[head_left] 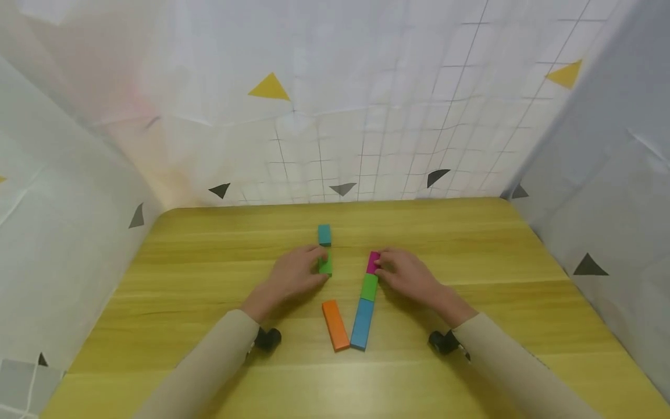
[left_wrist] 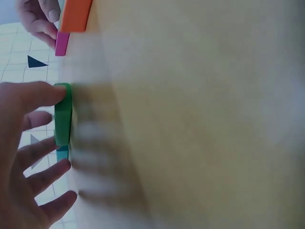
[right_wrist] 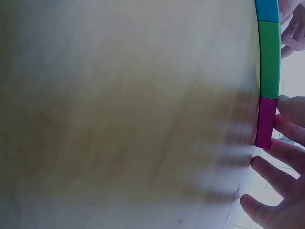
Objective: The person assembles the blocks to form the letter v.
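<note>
My left hand (head_left: pixel 294 272) pinches a green block (head_left: pixel 326 267) lengthwise; in the left wrist view the thumb is on one end of this green block (left_wrist: pixel 63 114) and the other fingers spread beyond. Just behind it lies a teal block (head_left: pixel 324 235). To the right, my right hand (head_left: pixel 410 276) grips a magenta block (head_left: pixel 372 262) between thumb and fingertips. That magenta block (right_wrist: pixel 266 123) meets the end of a second green block (head_left: pixel 369 287), followed by a longer blue block (head_left: pixel 362 324), all in one slanted row.
An orange block (head_left: pixel 335 326) lies at an angle left of the blue one, their near ends close together. The wooden table (head_left: pixel 209 361) is enclosed by white sheeting (head_left: pixel 335 151) at the back and sides.
</note>
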Motion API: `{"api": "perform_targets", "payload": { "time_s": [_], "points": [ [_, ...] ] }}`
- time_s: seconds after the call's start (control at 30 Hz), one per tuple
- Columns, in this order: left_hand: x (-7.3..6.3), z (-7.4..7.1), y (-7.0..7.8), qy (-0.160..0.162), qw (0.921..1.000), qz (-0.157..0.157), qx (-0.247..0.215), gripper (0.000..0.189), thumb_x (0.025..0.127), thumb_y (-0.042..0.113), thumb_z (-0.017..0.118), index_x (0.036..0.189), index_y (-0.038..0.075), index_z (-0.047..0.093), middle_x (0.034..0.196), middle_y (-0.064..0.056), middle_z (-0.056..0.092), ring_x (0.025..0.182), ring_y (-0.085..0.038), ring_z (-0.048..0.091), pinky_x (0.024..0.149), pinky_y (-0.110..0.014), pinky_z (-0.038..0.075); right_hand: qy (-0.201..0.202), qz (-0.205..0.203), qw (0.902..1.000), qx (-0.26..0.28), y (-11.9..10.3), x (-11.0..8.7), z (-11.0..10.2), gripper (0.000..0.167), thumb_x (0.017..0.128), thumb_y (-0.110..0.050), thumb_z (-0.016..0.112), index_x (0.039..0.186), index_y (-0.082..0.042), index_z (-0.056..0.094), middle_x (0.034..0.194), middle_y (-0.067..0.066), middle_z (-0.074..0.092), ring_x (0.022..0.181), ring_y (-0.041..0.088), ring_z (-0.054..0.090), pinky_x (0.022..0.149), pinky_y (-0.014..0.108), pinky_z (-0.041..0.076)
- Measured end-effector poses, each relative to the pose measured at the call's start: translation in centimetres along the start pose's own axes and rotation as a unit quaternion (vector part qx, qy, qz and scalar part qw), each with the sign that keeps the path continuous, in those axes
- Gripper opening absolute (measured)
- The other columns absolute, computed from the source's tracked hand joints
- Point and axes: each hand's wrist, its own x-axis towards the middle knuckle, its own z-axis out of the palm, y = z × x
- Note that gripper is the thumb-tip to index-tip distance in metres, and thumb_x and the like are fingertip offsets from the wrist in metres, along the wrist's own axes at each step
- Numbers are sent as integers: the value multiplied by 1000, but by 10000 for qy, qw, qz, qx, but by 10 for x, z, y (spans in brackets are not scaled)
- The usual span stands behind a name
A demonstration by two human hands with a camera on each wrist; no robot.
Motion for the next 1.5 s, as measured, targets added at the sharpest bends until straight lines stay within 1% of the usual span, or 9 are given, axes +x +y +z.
{"api": "perform_targets", "payload": {
  "time_s": [0.13,0.27,0.53,0.63,0.77,1.0,1.2,1.37,1.5],
  "points": [
    [3,-4,-2,-226,9996,144,42,32,88,44,69,114,26,61,117,7,65,91,-12,59,77,-32,52,-30,-33,10000,-19,1,1,0,18,91,-19,71,106,-9,73,114,8,70,105,26,67,93,45,55],
    [7,-7,-5,-388,9991,191,-1,33,87,44,70,114,27,61,110,7,64,88,-12,55,78,-31,50,-40,-41,10000,-61,1,1,0,17,91,-19,71,105,-9,73,113,7,70,104,25,67,92,44,55],
    [9,-9,-8,-472,9983,336,-101,31,86,43,73,110,25,63,100,8,62,83,-12,53,74,-29,48,-50,-72,10000,-45,0,1,-2,17,91,-19,71,105,-9,73,114,7,71,105,25,67,93,44,55],
    [8,-10,-8,-448,9983,365,-73,31,86,44,73,109,26,63,99,9,61,81,-12,53,72,-28,47,-98,-17,9999,-28,-1,2,-2,18,91,-19,71,106,-9,74,113,6,70,104,24,67,92,44,55],
    [4,-10,-6,-343,9990,270,-119,31,85,45,73,108,27,64,99,10,63,81,-11,53,74,-28,47,-136,32,9999,-53,-2,2,-3,17,92,-19,71,106,-9,74,111,5,70,103,23,67,91,43,55],
    [-4,-12,-4,-135,9994,196,-243,29,85,46,74,104,27,64,100,9,64,80,-12,53,75,-30,48,-36,-67,9999,-132,-1,2,-2,15,91,-18,71,103,-9,74,107,4,70,100,21,67,89,42,55],
    [-9,-10,0,-25,9999,113,-10,27,86,49,73,101,29,63,99,12,64,79,-10,53,72,-27,47,-92,-62,9999,-87,-1,1,-4,16,91,-18,71,104,-10,73,109,4,70,102,22,66,91,43,55],
    [-15,-13,5,11,10000,30,52,26,85,49,73,99,29,64,102,11,65,79,-10,53,71,-27,47,-134,-113,9998,-93,0,1,-5,15,92,-18,70,105,-10,73,108,3,69,101,21,66,90,42,55],
    [-21,-15,9,-41,10000,33,-44,27,85,48,74,100,28,65,107,9,67,82,-10,54,73,-29,49,-163,-83,9997,-164,2,2,-4,15,92,-19,70,105,-11,73,107,2,69,99,20,66,89,41,56]
  ]
}}
